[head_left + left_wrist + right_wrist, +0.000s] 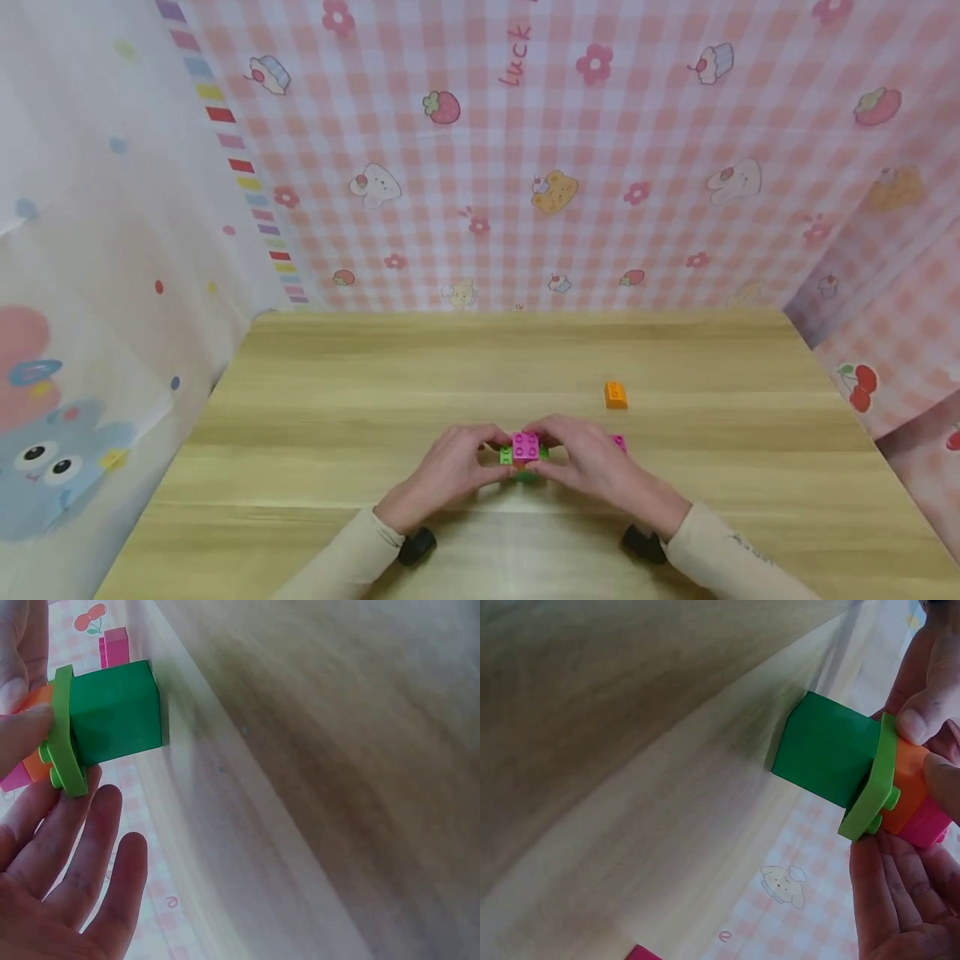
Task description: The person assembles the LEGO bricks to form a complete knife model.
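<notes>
Both hands meet at a small stack of toy building bricks near the middle of the table. At its base is a dark green block [116, 712], its underside right at the tabletop. Above that come a wider light green plate [871, 787] with studs showing at its ends, an orange brick [907, 776], and a pink brick [526, 446] on top. My left hand [453, 462] pinches the stack from the left, thumb at the near side. From the right, my right hand [592, 454] grips the upper bricks between thumb and fingers.
Beyond the right hand lies a loose orange brick [616, 395] with a curved top. Another pink brick [619, 442] is partly hidden behind the right hand. The wooden table [337, 375] ends at a pink checked cloth [480, 150], with a white patterned cloth [97, 208] at left.
</notes>
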Demonstrator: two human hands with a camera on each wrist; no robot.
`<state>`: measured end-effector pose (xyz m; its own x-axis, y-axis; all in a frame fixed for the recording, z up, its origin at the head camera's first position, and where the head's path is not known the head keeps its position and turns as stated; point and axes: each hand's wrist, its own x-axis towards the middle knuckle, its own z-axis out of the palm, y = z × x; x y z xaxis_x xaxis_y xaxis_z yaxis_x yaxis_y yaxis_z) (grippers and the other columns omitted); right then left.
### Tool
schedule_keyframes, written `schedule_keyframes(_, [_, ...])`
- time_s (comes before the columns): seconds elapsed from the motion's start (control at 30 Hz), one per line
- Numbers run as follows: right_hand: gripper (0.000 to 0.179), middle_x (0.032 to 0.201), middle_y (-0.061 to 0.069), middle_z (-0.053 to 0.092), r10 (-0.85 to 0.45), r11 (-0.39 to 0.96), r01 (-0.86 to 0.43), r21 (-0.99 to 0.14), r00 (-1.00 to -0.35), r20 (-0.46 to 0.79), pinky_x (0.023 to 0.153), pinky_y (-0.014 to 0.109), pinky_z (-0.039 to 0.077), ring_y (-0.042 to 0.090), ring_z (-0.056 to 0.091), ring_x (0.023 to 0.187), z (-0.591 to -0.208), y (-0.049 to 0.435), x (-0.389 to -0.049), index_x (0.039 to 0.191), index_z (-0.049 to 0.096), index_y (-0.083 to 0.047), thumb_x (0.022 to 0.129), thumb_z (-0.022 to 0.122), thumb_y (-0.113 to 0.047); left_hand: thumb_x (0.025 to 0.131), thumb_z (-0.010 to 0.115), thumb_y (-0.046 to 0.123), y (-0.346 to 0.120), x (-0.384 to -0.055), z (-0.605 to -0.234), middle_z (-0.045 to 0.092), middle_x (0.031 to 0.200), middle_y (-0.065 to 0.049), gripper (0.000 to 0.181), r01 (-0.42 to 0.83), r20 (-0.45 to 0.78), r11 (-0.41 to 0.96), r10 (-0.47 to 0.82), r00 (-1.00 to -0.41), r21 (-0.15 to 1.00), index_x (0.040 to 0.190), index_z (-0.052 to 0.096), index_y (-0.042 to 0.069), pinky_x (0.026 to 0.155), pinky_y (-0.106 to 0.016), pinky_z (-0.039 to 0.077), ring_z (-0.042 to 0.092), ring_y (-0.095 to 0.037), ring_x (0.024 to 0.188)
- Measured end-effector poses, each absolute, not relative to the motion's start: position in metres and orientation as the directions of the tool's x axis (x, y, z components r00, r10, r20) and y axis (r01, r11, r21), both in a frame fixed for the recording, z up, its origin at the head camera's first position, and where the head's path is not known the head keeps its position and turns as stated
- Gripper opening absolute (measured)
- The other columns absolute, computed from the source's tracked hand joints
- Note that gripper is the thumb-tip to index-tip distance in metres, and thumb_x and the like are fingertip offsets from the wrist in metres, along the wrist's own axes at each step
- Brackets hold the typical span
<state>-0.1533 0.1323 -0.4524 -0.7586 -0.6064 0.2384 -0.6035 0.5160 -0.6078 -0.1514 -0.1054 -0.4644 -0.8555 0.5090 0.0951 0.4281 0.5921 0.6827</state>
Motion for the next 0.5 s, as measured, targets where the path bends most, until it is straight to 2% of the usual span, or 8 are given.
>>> schedule_keyframes(0.17, [0.038, 0.118, 0.005, 0.073, -0.603, 0.53, -0.587, -0.612, -0.768, 0.214, 0.088, 0.034, 0.06, 0.019, 0.073, 0.102, -0.4496, 0.1316, -0.1556, 0.124, 0.069, -0.008, 0.09, 0.083, -0.018, 0.088, 0.084, 0.023, -0.1085, -0.1539, -0.4617, 0.076, 0.115, -0.003, 0.033, 0.444, 0.096, 0.581, 0.53, -0.842, 0.682, 0.116, 0.074, 0.01, 0.095, -0.042, 0.056, 0.07, -0.021, 0.109])
schedule_keyframes(0.3, [0.039, 0.117, 0.007, 0.073, -0.601, 0.527, -0.59, -0.612, -0.768, 0.223, 0.087, 0.034, 0.061, 0.02, 0.073, 0.101, -0.4507, 0.1316, -0.1545, 0.124, 0.069, -0.006, 0.09, 0.083, -0.018, 0.09, 0.082, 0.025, -0.112, -0.1529, -0.4589, 0.073, 0.125, -0.004, 0.041, 0.411, 0.09, 0.543, 0.521, -0.849, 0.732, 0.126, 0.071, 0.008, 0.103, -0.047, 0.053, 0.066, -0.024, 0.119])
schedule_keyframes(0.5, [0.039, 0.116, 0.008, 0.074, -0.594, 0.517, -0.598, -0.612, -0.766, 0.246, 0.085, 0.034, 0.061, 0.021, 0.073, 0.099, -0.4536, 0.1315, -0.1528, 0.123, 0.069, -0.005, 0.089, 0.084, -0.018, 0.092, 0.08, 0.027, -0.1114, -0.1514, -0.4559, 0.073, 0.124, 0.001, 0.038, 0.434, 0.178, 0.449, 0.506, -0.844, 0.781, 0.125, 0.072, 0.011, 0.103, -0.044, 0.052, 0.066, -0.018, 0.118])
